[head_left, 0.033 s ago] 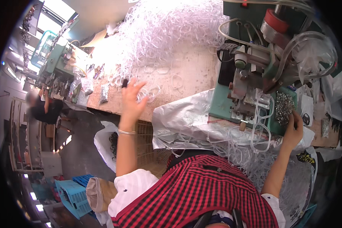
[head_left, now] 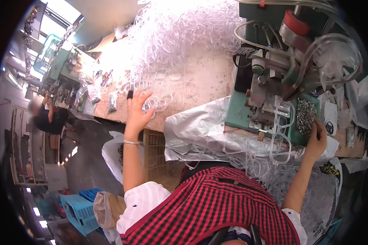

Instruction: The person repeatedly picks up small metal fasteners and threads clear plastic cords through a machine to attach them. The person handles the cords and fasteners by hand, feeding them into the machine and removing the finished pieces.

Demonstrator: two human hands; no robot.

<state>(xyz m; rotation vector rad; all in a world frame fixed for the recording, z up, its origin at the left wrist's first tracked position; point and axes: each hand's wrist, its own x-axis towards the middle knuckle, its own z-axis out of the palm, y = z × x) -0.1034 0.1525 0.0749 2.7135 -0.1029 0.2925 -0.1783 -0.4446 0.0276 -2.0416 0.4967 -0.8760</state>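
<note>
Here, a worker's left hand [head_left: 137, 109], fingers spread and holding nothing, settles on loose clear plastic rings [head_left: 159, 102] just beyond its fingertips, while the right hand [head_left: 317, 139], grip unclear, touches small metal parts [head_left: 306, 115] beside the green machine [head_left: 270, 81]; next, seemingly, fingers must close on one ring.
</note>
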